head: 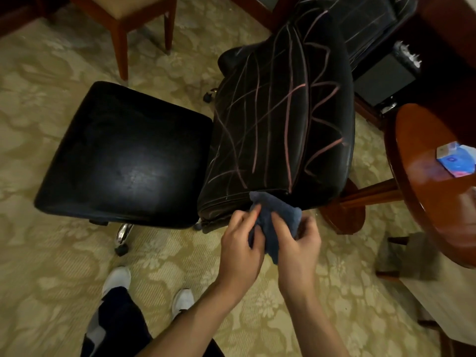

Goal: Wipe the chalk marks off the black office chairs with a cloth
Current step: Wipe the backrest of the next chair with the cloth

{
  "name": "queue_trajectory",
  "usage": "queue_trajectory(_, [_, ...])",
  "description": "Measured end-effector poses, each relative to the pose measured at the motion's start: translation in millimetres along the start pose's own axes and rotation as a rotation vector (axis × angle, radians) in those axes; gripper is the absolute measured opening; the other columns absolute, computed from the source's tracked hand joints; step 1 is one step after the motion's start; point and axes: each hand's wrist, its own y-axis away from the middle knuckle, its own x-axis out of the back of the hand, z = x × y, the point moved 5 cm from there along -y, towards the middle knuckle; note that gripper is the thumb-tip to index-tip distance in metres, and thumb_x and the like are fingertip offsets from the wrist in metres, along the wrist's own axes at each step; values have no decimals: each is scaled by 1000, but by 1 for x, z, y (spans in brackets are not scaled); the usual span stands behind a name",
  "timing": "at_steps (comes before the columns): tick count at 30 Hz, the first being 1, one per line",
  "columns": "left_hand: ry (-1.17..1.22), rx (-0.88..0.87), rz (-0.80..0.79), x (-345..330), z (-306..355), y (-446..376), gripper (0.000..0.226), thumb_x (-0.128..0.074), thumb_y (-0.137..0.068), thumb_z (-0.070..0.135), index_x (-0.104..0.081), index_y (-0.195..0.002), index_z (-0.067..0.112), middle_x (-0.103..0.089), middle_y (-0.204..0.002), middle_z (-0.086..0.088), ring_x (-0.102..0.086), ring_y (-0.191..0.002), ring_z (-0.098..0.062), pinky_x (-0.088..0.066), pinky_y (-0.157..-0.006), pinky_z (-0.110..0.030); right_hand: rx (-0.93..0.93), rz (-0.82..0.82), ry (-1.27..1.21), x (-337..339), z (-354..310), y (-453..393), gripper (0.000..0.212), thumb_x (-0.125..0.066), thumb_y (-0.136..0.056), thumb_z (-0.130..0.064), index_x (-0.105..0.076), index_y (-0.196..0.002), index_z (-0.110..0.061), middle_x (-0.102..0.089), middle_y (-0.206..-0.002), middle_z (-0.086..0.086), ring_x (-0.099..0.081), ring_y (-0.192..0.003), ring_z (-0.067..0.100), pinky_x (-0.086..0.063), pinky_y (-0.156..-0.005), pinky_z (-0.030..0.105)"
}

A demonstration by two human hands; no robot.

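Observation:
A black office chair seat [278,119] in the middle is covered with pink and white chalk lines. To its left stands a second black chair seat [123,155], shiny and without visible marks. A dark blue cloth [277,220] hangs just in front of the marked seat's near edge. My left hand [240,248] grips the cloth's left side and my right hand [296,246] pinches its right side. A third black chair back [365,19] with faint chalk lines stands behind, at the top right.
A round wooden table [425,181] with a blue packet [457,158] stands at the right. A wooden chair [139,19] is at the top left. Patterned carpet [64,279] covers the floor; my white shoes [117,279] are at the bottom left.

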Motion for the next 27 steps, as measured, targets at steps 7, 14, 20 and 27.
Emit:
queue_trajectory(7, [-74, -13, 39, 0, -11, -9, 29, -55, -97, 2, -65, -124, 6, -54, -92, 7, -59, -83, -12, -48, -68, -16, -102, -9, -97, -17, 16, -9, 28, -72, -87, -20, -51, -106, -19, -65, -100, 1, -69, -91, 15, -55, -74, 26])
queue_trajectory(14, [-115, -14, -1, -1, -32, -20, 21, -57, -93, -2, -68, -108, 9, -53, -88, 9, -57, -82, -5, -42, -69, -10, -55, 6, -185, -36, 27, -20, 39, -70, -87, -7, -60, -103, -41, -69, -105, -4, -68, -105, 16, -56, -89, 37])
queue_trajectory(20, [-132, 53, -15, -7, -66, -25, 22, -53, -97, 8, -67, -113, 10, -56, -96, 5, -59, -89, -5, -44, -74, -12, -177, 38, -218, -52, 51, -27, 37, -70, -85, -6, -51, -111, -24, -62, -111, 4, -67, -104, 20, -57, -91, 48])
queue_trajectory(27, [-100, 168, -45, -9, -91, -28, 23, -55, -99, 8, -67, -118, 13, -61, -108, 7, -62, -101, -4, -53, -89, -29, -197, -36, -118, -57, 70, -36, 33, -67, -88, -9, -54, -116, -19, -67, -103, -1, -70, -96, 14, -58, -79, 30])
